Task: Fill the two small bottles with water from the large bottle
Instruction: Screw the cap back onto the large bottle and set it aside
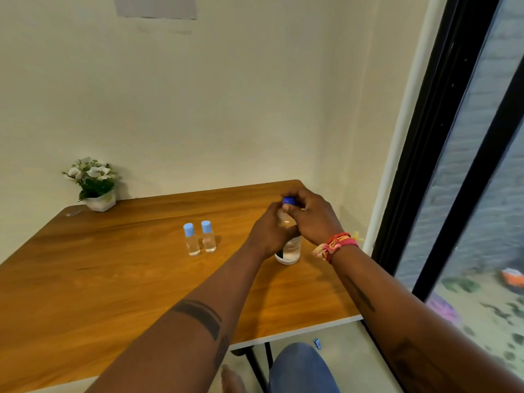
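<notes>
free: table left/front | blocked: small bottles mid-table

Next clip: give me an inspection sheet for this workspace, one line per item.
Surface: wooden table, against the wall.
Job's things: two small bottles, capped, upright, side by side; large bottle upright, blue cap on.
Clutter: potted plant at the far left corner.
Grips: left hand holds the large bottle's body; right hand grips its cap.
Cables: nothing seen.
Surroundings: window on the right, black frame.
</notes>
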{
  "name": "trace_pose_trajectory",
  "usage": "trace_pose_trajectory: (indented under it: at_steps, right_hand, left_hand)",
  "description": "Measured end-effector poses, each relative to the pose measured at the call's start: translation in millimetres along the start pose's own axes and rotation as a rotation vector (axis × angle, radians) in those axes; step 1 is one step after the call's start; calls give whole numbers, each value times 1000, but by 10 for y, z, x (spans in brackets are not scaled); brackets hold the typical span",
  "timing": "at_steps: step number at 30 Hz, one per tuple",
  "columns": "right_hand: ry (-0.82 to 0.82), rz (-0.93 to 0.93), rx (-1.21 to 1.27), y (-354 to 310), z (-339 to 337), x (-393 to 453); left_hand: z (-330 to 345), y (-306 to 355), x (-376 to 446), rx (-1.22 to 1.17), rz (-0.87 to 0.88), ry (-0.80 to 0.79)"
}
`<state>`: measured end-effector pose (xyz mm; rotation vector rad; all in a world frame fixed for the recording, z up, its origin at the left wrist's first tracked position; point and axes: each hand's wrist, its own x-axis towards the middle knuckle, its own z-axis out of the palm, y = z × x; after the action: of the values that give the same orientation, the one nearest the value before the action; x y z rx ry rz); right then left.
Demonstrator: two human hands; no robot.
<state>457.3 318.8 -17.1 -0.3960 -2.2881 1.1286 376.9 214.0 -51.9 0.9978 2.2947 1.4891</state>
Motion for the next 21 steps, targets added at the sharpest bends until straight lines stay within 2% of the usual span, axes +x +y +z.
trace_pose_trajectory:
  at_steps: [13, 18, 21]
  right_hand:
    - [76, 76, 60, 98, 137, 93]
    - [77, 20, 216, 146, 127, 15]
    - [98, -63, 204, 210, 163, -28]
  left_hand:
    - [252, -257, 74, -93, 83, 93]
    - [287, -279, 95, -121, 88, 110]
    - [295, -290, 104, -141, 108, 121]
